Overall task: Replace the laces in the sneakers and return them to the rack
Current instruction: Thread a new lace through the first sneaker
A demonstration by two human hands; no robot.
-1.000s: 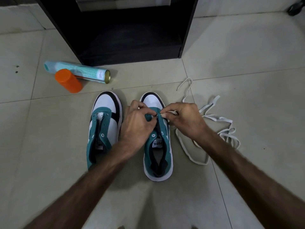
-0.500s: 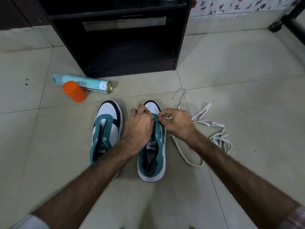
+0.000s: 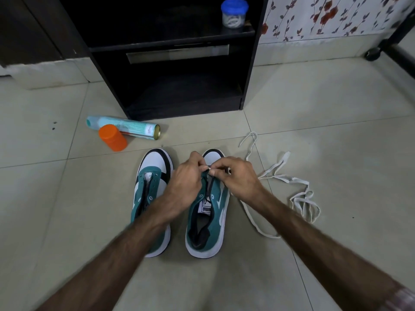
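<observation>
Pale tiled floor (image 3: pixel 336 97), carrying two teal-and-white sneakers side by side: left sneaker (image 3: pixel 155 176), right sneaker (image 3: pixel 215 212). Loose white lace (image 3: pixel 298 198) strewn just right of them. Orange-capped bottle (image 3: pixel 113 138) touching, or perhaps just beside, a lying spray can (image 3: pixel 132 127). Black rack (image 3: pixel 170 63) standing behind.

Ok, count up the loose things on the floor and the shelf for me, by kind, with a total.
Sneakers: 2, left sneaker, right sneaker
White laces: count unclear, tallied as 1 tangle
Spray can: 1
Orange bottle: 1
Blue-lidded jar: 1
Total: 6
</observation>
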